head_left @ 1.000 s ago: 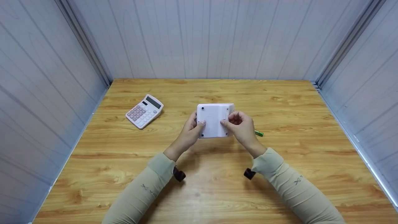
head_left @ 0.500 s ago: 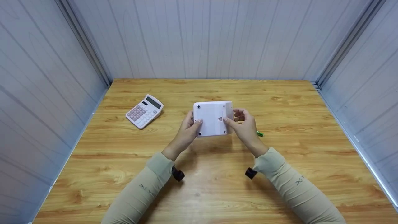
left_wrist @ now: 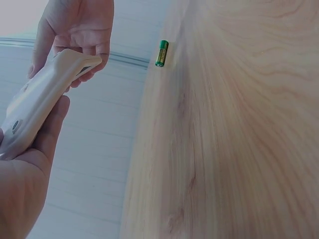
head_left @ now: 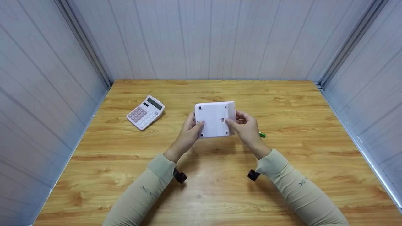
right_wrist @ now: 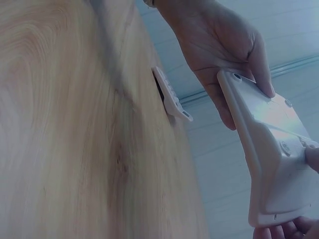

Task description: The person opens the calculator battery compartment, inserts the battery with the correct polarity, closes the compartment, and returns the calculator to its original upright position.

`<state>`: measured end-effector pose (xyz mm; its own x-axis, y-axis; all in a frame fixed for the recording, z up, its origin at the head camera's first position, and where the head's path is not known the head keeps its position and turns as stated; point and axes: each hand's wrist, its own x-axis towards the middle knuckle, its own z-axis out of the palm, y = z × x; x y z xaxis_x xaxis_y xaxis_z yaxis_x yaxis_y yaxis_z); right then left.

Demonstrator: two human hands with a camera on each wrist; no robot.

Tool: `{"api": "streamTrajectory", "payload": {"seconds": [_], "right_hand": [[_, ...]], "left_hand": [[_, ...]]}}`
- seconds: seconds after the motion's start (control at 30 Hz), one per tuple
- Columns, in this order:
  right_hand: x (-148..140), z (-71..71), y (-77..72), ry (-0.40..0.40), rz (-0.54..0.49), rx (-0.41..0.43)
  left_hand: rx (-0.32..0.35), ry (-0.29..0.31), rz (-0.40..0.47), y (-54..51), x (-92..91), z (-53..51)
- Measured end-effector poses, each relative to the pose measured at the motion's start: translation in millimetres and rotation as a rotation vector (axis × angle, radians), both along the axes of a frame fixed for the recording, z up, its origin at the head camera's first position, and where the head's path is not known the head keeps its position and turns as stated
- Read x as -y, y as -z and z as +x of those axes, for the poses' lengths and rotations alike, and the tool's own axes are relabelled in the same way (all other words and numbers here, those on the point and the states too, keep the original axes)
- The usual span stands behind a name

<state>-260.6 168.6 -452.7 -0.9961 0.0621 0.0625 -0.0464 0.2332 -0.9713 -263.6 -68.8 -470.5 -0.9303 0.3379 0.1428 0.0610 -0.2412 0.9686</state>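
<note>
A white calculator (head_left: pixel 212 121) is held up off the table with its back facing the head camera. Dark round feet and small screws mark its corners. My left hand (head_left: pixel 188 128) grips the left edge, thumb on the back and fingers behind. On the other side, my right hand (head_left: pixel 248 128) holds the calculator, its thumb beside a small notch in the back (head_left: pixel 222 120) and its fingers behind the right edge. The calculator's keys are hidden in the head view. A green battery (left_wrist: pixel 162 54) lies on the table, partly covered by the right hand in the head view.
A second calculator (head_left: pixel 146 112), white with pinkish keys, lies face up on the left of the wooden table (head_left: pixel 201 194). Pale panel walls (head_left: pixel 201 40) enclose the table's back and both sides.
Both hands and the calculator have moved slightly left and up. My right thumb has shifted to reveal the notch, and its fingers have spread behind the edge. The last half second shows almost no motion.
</note>
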Motion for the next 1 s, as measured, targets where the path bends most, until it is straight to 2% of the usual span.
{"api": "streamTrajectory", "payload": {"seconds": [0.47, 0.6, 0.8, 1.0], "right_hand": [[1.7, 2.3, -1.8, 0.021, -0.002, -0.011], [1.7, 1.6, -0.4, 0.011, 0.000, -0.018], [-0.2, -0.8, 4.4, -0.020, -0.019, -0.033], [-0.5, -2.2, 8.5, -0.044, -0.033, -0.031]], "left_hand": [[-0.019, 0.020, -0.006, -1.0, 0.9, 1.8], [-0.035, 0.004, -0.045, -0.6, 2.0, 1.0], [-0.141, -0.025, -0.166, -1.5, 2.7, 2.0], [-0.232, -0.021, -0.237, -1.6, 1.8, 3.9]]}}
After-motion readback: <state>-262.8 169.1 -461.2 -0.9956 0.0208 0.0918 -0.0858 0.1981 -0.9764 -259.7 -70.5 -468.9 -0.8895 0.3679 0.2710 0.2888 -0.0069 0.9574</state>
